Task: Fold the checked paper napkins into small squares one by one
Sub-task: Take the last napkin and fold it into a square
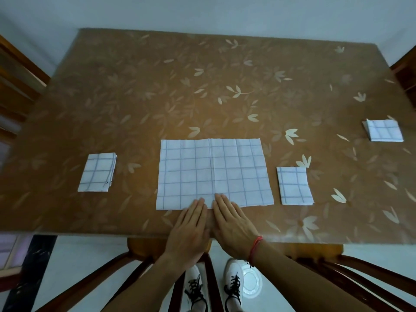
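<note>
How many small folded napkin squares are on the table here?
3. The left square lies left of the open napkin, the near square just right of it, the far square farther back by the right edge of the table. Layered edges suggest more may hide beneath.

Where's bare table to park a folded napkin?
Bare: far half of the table beyond the open napkin; also the patch between the near-right folded napkin and the far-right stack. Crowded: the near middle, where left hand and right hand rest flat on the open napkin.
</note>
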